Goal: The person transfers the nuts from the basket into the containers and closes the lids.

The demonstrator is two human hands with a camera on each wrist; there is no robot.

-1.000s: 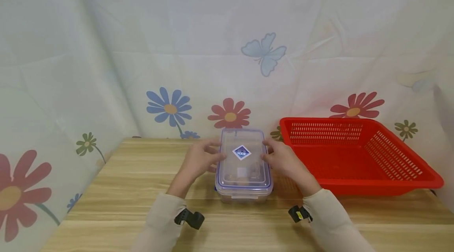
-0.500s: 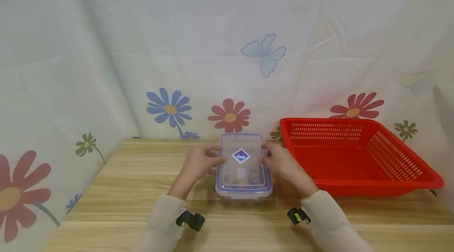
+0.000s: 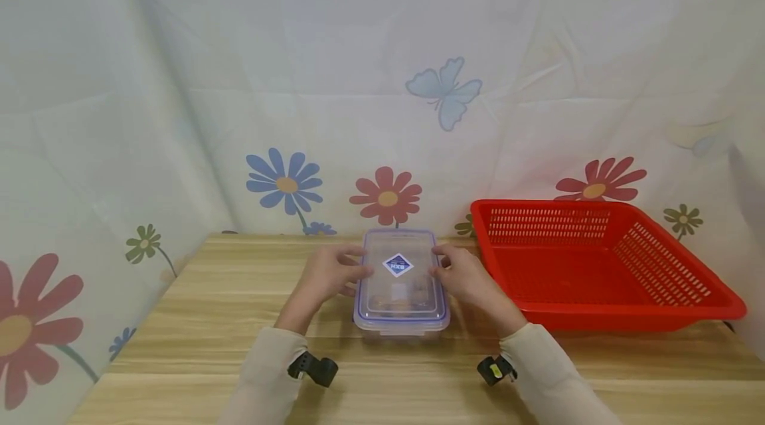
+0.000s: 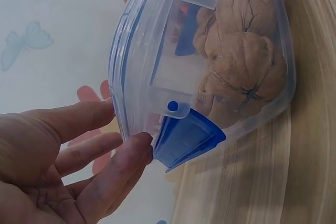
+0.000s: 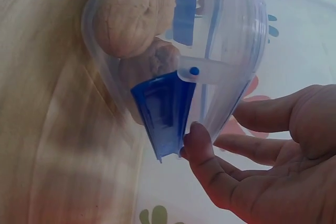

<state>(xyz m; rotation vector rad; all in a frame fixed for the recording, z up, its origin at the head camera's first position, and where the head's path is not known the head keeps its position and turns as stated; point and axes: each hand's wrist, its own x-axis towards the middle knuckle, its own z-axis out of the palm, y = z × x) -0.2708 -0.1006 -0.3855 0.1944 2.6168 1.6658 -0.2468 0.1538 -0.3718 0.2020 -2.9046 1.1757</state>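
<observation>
On the counter (image 3: 239, 292), a clear lidded box of walnuts (image 3: 400, 282) is gripped at its sides by the left hand (image 3: 325, 275) and right hand (image 3: 469, 277). Both blue side latches are touched by thumbs. Just to the right, a red basket (image 3: 597, 265) is seen.

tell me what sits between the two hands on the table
The clear lidded box with walnuts inside lies between the left hand and right hand, seen in the head view.
</observation>
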